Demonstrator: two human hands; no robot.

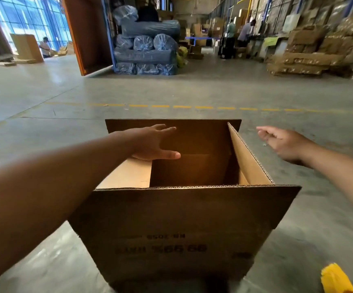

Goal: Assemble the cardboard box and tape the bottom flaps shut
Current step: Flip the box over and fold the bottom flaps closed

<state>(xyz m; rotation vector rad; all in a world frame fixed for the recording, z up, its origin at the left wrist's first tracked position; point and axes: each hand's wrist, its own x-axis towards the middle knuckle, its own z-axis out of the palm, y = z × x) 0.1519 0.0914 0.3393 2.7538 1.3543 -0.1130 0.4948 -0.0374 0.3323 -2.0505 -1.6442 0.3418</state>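
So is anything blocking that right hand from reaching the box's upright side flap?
Nothing visible. The right hand hovers open beside the cardboard box, with only bare floor and air between it and the upright flap.

Left arm stretches long and forward from the lower left, bare forearm in full view. The left hand [153, 142] is spread flat, fingers straight, thumb out to the right. On the other side, the right hand [281, 142] hangs in the air, palm turned inward, fingers loosely curled, holding nothing.
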